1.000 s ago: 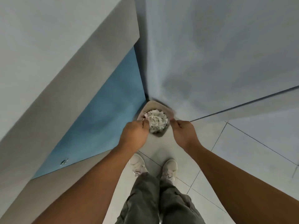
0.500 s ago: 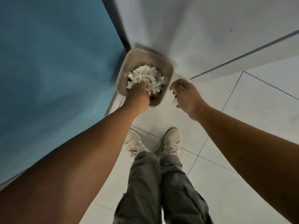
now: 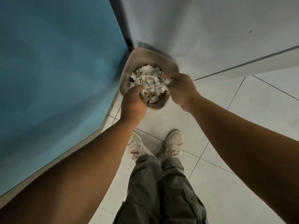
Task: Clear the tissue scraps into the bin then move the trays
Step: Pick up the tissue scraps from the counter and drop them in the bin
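Head view: left hand (image 3: 133, 105) and right hand (image 3: 182, 90) both curl fingers around tissue scraps (image 3: 149, 80) heaped in the bin (image 3: 154, 54) by the wall (image 3: 210, 29), so careless pressing or lifting could spill loose pieces onto the floor (image 3: 242, 120).

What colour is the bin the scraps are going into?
Beige, or light tan: the bin shows plainly in the head view, tissue scraps white inside.

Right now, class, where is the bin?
Upper centre of the head view, the bin stands on the floor in the corner between blue panel and grey wall, ahead of the shoes.
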Action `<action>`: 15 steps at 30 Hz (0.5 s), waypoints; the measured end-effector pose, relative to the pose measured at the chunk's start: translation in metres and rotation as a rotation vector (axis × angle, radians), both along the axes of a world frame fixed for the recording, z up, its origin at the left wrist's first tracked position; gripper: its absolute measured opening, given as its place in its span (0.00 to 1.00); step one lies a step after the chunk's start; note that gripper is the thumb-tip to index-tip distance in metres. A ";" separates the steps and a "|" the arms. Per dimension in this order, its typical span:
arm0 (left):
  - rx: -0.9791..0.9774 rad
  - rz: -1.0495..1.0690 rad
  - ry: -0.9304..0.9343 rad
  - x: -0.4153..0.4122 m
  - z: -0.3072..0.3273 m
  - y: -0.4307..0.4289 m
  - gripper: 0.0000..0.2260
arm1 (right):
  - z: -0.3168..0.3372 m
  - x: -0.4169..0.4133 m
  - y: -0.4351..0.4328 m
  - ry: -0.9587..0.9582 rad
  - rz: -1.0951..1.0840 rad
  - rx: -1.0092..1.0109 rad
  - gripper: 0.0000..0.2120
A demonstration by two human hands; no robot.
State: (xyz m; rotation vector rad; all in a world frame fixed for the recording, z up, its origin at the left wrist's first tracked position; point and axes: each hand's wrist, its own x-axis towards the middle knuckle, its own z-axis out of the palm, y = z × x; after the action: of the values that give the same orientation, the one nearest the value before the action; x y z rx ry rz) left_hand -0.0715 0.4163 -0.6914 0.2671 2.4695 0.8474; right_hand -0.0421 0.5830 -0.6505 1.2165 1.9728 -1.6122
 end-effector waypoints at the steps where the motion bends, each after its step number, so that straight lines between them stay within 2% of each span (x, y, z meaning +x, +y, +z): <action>1: 0.004 0.007 0.014 -0.003 0.003 -0.007 0.15 | -0.002 -0.009 -0.008 0.010 0.039 0.005 0.23; 7: -0.032 0.097 0.054 -0.017 0.000 -0.041 0.13 | -0.035 -0.054 -0.052 0.036 0.221 0.027 0.20; 10: -0.065 0.122 0.018 -0.015 -0.002 -0.051 0.13 | -0.052 -0.057 -0.058 0.007 0.303 0.023 0.23; 15: -0.079 0.139 -0.010 -0.008 0.017 -0.049 0.14 | -0.039 -0.049 -0.045 -0.066 0.473 0.138 0.26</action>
State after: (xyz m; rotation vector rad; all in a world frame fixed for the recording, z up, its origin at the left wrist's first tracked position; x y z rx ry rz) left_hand -0.0794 0.3674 -0.6740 0.0635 2.5281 0.8023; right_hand -0.0908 0.5384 -0.6893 0.7517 2.1508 -1.2026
